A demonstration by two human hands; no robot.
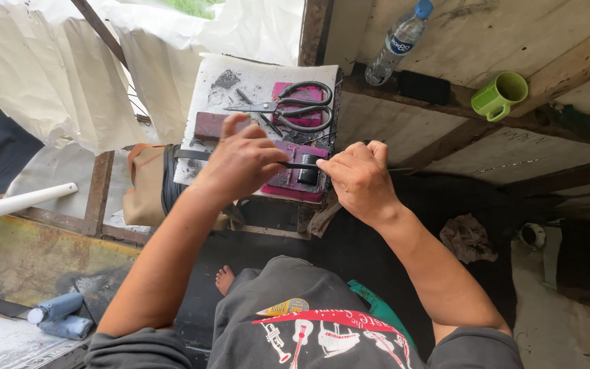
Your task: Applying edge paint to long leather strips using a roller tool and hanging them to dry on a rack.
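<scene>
Black strip stretched crosswise between my two hands, over the maroon block.

I saw the thin black strip (295, 165) running left to right, its long axis across my view, lying just above the maroon block (300, 179) on the small white tabletop (203, 102). My left hand (240, 162) sat left of the block, fingers (268, 152) curled down onto the strip and pinching it; my right hand (358, 175) sat right of the block, fingers (329, 166) clenched on the strip's other end. Both hands were about equally near the block, the strip bridging them, its tail passing on leftward past my left hand to the tabletop's edge. Beyond the block, farther from me, the black-handled scissors (291, 107) lay untouched, blades pointing left.
</scene>
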